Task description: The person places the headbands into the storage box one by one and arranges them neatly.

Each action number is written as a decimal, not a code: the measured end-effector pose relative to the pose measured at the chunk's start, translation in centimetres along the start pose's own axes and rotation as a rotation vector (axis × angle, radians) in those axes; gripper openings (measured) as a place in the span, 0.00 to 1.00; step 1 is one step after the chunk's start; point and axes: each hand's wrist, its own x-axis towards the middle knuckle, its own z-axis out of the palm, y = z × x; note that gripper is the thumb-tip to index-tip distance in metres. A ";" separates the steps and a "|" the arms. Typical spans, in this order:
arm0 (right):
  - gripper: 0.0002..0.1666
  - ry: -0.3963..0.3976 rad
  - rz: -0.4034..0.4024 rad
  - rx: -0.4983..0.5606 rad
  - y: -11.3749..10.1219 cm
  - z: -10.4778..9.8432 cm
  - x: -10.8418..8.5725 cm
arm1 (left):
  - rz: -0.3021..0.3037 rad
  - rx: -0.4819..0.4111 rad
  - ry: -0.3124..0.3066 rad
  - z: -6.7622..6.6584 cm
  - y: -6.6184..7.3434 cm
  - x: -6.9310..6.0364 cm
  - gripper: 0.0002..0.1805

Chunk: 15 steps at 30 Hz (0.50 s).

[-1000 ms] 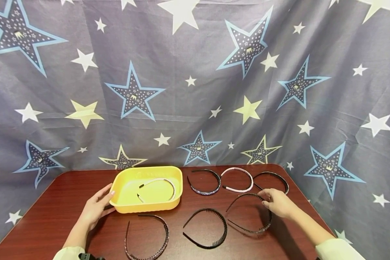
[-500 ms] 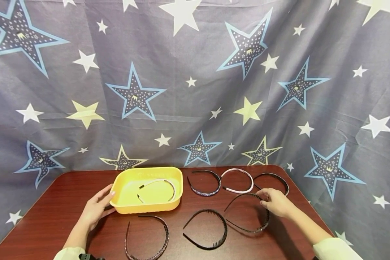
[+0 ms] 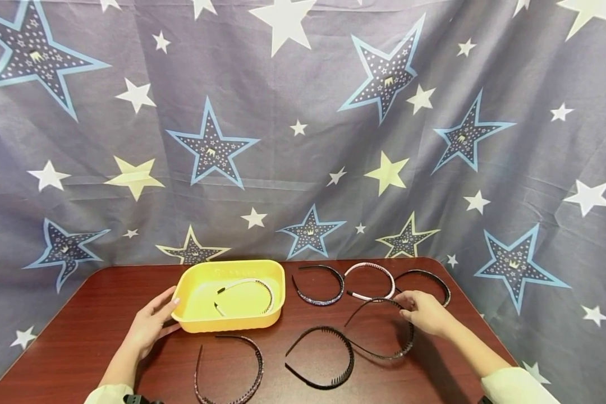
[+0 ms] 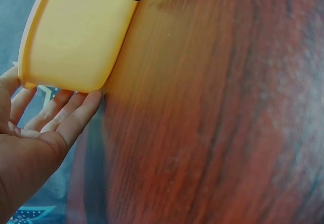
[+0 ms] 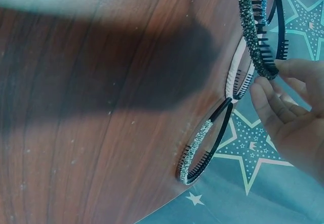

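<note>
One dark, glittery headband (image 5: 249,27) was held over the right part of the table (image 3: 101,314); whether it touched the wood could not be told. The right hand (image 3: 424,311) pinched its edge, the thumb and bent fingers nearly together on the band. One loose end showed right by a plain black headband (image 3: 353,359) lying nearer the person. Behind the hand lay a dark headband (image 3: 447,289), with a pale pink headband (image 3: 386,270) and a blue-speckled headband (image 3: 325,303) leftward along the back.

Left of these sat a yellow tray (image 3: 227,324) with a white headband (image 3: 270,289) inside. The left hand (image 3: 148,325) touched the tray's left end, its fingers extended and spread, not wrapped around anything. In front of the tray lay a dark speckled headband (image 3: 260,367). A grey cloth (image 3: 283,179) printed with stars hung behind everything.
</note>
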 end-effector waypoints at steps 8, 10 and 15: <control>0.13 0.033 -0.003 0.023 -0.2 -0.4 0.7 | 0.005 0.006 0.002 0.0 0.1 -0.2 0.40; 0.13 0.023 0.023 0.016 -0.6 -0.5 0.8 | 0.004 0.005 0.002 0.0 0.2 -0.2 0.40; 0.13 0.005 0.050 0.000 -1.1 -0.6 1.2 | 0.002 0.004 -0.002 0.0 0.3 -0.3 0.40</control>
